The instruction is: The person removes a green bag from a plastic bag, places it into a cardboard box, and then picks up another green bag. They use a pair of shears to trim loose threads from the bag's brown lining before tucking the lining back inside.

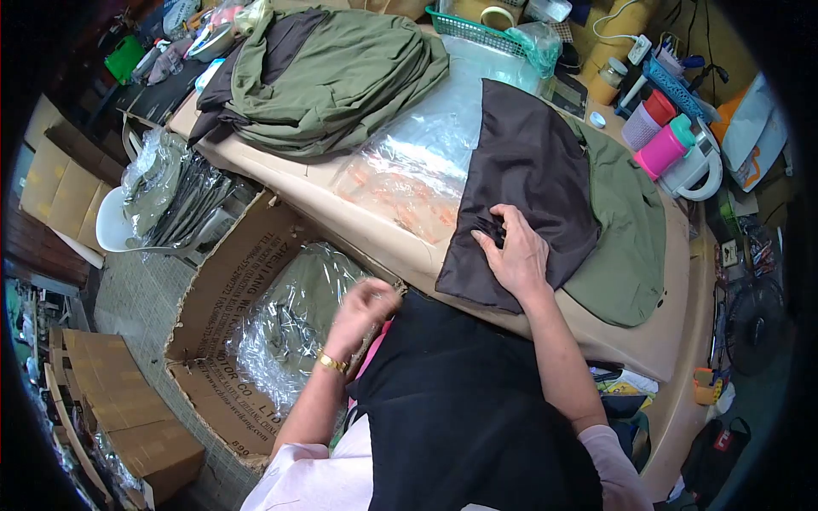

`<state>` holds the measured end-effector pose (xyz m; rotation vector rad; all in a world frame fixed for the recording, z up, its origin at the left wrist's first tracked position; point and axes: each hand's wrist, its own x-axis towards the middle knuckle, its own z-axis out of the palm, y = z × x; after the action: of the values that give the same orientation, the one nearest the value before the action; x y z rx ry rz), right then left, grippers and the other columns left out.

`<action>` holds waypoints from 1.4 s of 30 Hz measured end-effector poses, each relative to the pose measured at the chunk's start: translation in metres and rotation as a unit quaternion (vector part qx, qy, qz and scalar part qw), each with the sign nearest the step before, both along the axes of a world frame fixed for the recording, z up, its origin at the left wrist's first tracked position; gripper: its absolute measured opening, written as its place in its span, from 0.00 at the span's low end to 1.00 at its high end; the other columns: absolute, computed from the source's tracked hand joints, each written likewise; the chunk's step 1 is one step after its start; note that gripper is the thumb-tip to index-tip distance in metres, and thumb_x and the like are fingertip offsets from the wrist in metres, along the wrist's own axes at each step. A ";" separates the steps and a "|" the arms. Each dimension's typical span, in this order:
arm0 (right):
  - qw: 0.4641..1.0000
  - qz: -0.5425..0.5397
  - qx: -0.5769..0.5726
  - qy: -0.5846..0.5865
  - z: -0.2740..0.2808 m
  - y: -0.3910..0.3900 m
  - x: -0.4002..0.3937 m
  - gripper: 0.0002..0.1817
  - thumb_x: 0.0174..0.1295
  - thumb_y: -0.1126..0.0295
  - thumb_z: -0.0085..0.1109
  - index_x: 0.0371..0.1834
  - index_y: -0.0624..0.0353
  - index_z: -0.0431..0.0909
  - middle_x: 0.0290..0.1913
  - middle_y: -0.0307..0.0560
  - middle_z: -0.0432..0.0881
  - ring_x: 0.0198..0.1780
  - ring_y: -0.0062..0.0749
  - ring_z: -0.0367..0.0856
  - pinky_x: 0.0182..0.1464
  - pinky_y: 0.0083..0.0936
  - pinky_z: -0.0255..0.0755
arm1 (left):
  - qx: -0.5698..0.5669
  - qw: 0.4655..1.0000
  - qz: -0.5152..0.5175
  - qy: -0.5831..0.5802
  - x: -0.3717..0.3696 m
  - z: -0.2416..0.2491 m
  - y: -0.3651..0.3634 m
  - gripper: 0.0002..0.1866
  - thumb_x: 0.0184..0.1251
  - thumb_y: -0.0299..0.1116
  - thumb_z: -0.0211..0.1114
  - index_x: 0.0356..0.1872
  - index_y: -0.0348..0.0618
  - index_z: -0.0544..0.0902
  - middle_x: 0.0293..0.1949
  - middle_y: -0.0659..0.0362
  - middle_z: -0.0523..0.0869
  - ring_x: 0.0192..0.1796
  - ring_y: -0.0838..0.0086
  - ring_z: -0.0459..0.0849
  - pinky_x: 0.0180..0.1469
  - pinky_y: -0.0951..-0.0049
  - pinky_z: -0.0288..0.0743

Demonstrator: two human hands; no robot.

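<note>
A dark brown, slightly shiny cloth piece [528, 162] lies on the tan tabletop, joined to or overlapping an olive green cloth piece [626, 234] on its right. My right hand [515, 255] rests on the dark cloth, thumb and fingers closed around a small bunched fold of it. Off the table's front edge, my left hand [366, 311], with a gold watch on its wrist, hangs above the right side of an open cardboard box. Its fingers are curled and blurred; whether they hold anything does not show.
Clear plastic bags [417, 162] lie beside the dark cloth. A pile of green garments [341, 77] covers the back left. The cardboard box [217, 341] holds plastic-wrapped green cloth. Cups, a pink bottle [669, 145] and a green basket [477, 32] stand along the back and right.
</note>
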<state>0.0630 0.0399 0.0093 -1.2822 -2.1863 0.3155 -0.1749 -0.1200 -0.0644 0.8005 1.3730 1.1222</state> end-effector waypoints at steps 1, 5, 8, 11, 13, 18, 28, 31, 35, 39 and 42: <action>1.000 -0.003 0.004 0.003 -0.001 0.000 0.000 0.23 0.59 0.59 0.71 0.52 0.57 0.74 0.48 0.49 0.83 0.44 0.51 0.85 0.43 0.42 0.77 | -0.008 0.997 -0.055 -0.051 0.019 0.010 -0.003 0.21 0.63 0.33 0.75 0.53 0.37 0.79 0.45 0.60 0.85 0.36 0.86 0.81 0.38 0.85 0.75; 1.000 -0.013 0.004 0.007 -0.001 -0.001 0.000 0.23 0.59 0.59 0.71 0.52 0.56 0.74 0.45 0.51 0.85 0.43 0.51 0.86 0.43 0.42 0.77 | 0.040 0.996 -0.025 -0.074 0.077 0.016 0.010 0.22 0.63 0.33 0.76 0.55 0.35 0.79 0.42 0.62 0.85 0.33 0.87 0.80 0.35 0.85 0.75; 1.000 -0.020 0.003 0.007 -0.003 -0.002 0.001 0.23 0.59 0.59 0.71 0.52 0.57 0.74 0.44 0.52 0.85 0.43 0.51 0.86 0.42 0.42 0.77 | 0.010 0.969 0.070 -0.237 0.087 0.018 0.027 0.19 0.65 0.33 0.74 0.54 0.38 0.81 0.37 0.66 0.85 0.29 0.88 0.78 0.29 0.87 0.71; 1.000 -0.020 -0.017 0.010 0.000 -0.002 0.001 0.23 0.59 0.59 0.71 0.52 0.57 0.74 0.44 0.52 0.86 0.42 0.52 0.86 0.42 0.42 0.76 | -0.001 0.942 0.168 -0.289 0.086 0.030 0.036 0.10 0.70 0.33 0.70 0.46 0.40 0.85 0.30 0.69 0.83 0.22 0.89 0.73 0.21 0.89 0.64; 1.000 -0.017 -0.006 0.013 -0.002 -0.002 0.001 0.23 0.59 0.59 0.71 0.52 0.56 0.74 0.44 0.52 0.86 0.42 0.52 0.86 0.42 0.42 0.76 | -0.002 0.943 0.168 -0.286 0.079 0.020 0.040 0.09 0.70 0.33 0.70 0.45 0.40 0.85 0.29 0.69 0.83 0.22 0.89 0.72 0.21 0.89 0.64; 0.998 -0.030 -0.058 -0.009 0.008 -0.005 0.002 0.25 0.59 0.58 0.70 0.54 0.56 0.73 0.43 0.52 0.86 0.41 0.50 0.86 0.42 0.41 0.76 | 0.008 0.915 0.121 -0.384 0.064 0.007 0.033 0.09 0.73 0.34 0.65 0.42 0.38 0.84 0.31 0.65 0.86 0.24 0.87 0.80 0.24 0.90 0.74; 0.994 0.107 0.003 0.032 0.048 -0.065 -0.008 0.13 0.53 0.70 0.72 0.42 0.53 0.83 0.39 0.44 0.77 0.36 0.42 0.82 0.39 0.37 0.74 | 0.018 0.895 0.142 -0.422 0.067 0.045 0.017 0.11 0.77 0.33 0.59 0.47 0.33 0.81 0.43 0.55 0.87 0.43 0.73 0.90 0.46 0.79 0.88; 0.988 0.147 0.048 -0.002 0.055 -0.075 -0.013 0.14 0.48 0.71 0.74 0.37 0.53 0.80 0.34 0.42 0.74 0.32 0.37 0.79 0.35 0.33 0.70 | 0.021 0.903 0.145 -0.404 0.069 0.050 0.016 0.12 0.78 0.35 0.59 0.46 0.34 0.80 0.42 0.56 0.86 0.43 0.73 0.89 0.47 0.76 0.88; 0.985 0.162 0.054 0.000 0.062 -0.079 -0.019 0.15 0.46 0.73 0.74 0.36 0.57 0.79 0.33 0.43 0.76 0.29 0.40 0.78 0.33 0.34 0.71 | 0.044 0.909 0.144 -0.389 0.069 0.044 0.016 0.13 0.78 0.37 0.58 0.44 0.35 0.79 0.41 0.57 0.86 0.42 0.74 0.89 0.48 0.76 0.88; 0.983 0.157 0.088 -0.021 0.060 -0.081 -0.024 0.15 0.46 0.74 0.73 0.33 0.56 0.76 0.32 0.43 0.75 0.27 0.40 0.76 0.31 0.34 0.69 | 0.057 0.928 0.128 -0.345 0.069 0.044 0.015 0.13 0.78 0.38 0.58 0.44 0.35 0.79 0.43 0.58 0.85 0.45 0.75 0.88 0.49 0.74 0.88; 0.983 0.156 0.096 -0.031 0.054 -0.081 -0.024 0.14 0.46 0.74 0.73 0.32 0.56 0.75 0.32 0.43 0.74 0.27 0.40 0.76 0.31 0.34 0.69 | 0.075 0.932 0.105 -0.338 0.071 0.044 0.014 0.13 0.78 0.38 0.58 0.45 0.35 0.78 0.45 0.57 0.85 0.46 0.73 0.88 0.51 0.72 0.87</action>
<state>0.0390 -0.0415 0.0636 -0.8552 -2.4059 0.1803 -0.1040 -0.1064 -0.0206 0.3117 0.8036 1.5065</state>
